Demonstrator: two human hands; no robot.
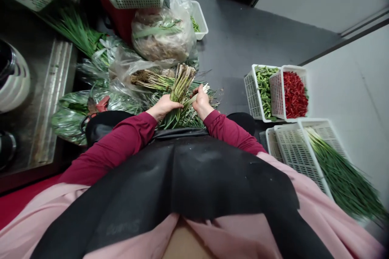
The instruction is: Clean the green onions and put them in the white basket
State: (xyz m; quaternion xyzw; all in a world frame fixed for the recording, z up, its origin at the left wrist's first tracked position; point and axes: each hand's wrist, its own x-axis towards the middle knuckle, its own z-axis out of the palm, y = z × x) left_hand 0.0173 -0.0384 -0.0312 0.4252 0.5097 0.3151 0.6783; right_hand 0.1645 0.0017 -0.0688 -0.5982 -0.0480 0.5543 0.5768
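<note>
Clasping stalk bundle (181, 83): left hand (164, 106) | right hand (201, 101) pinching same bundle | bagged greens (161, 38) beyond

Both arms, in dark red sleeves, reach forward and bend in toward each other. The left hand (165, 106) is curled tight, thumb on top. The right hand (201, 103) sits close beside it, fingers pinched together.
</note>
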